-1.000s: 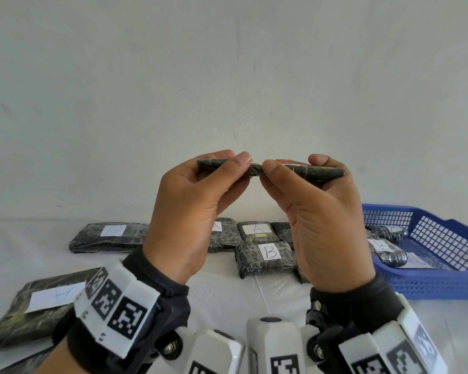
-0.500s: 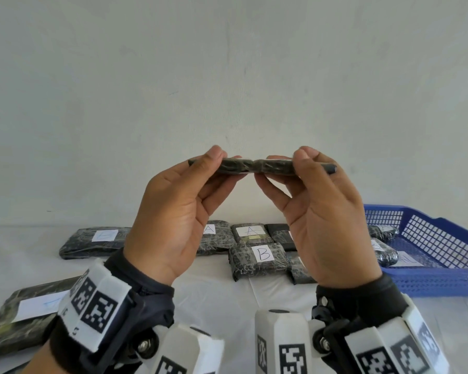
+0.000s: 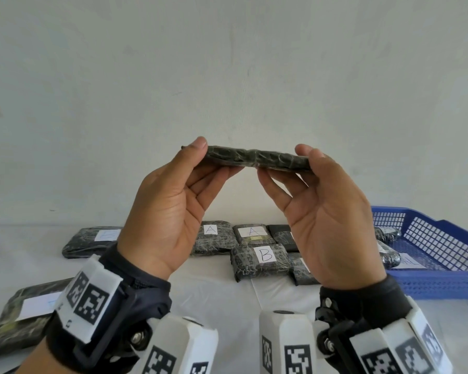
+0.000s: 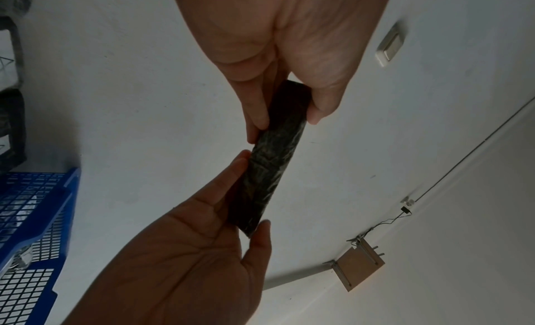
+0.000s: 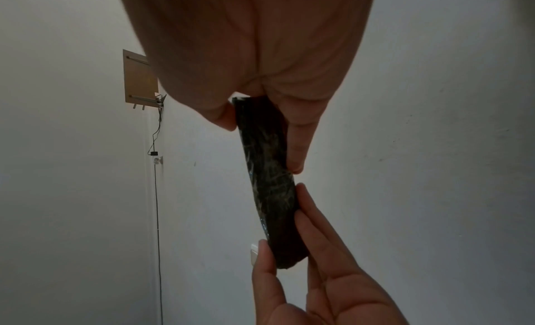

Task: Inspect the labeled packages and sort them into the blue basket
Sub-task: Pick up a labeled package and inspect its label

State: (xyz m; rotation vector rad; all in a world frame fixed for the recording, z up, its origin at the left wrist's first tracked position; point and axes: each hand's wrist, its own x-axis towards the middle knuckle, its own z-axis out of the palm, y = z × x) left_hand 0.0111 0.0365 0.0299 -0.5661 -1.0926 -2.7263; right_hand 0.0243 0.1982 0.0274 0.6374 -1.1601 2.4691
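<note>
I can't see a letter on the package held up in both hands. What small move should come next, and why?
Probably tilt the package toward the face. Left hand and right hand pinch its ends, held edge-on, so no label shows in any view; sorting into the blue basket needs it.

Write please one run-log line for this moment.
phase: inspect | left hand: pinches package | right hand: pinches other end | label: hidden | blue basket: holds packages

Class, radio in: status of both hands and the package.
Left hand and right hand pinch package by its ends, edge-on. Basket right, holds others. Nothing in the way.
</note>
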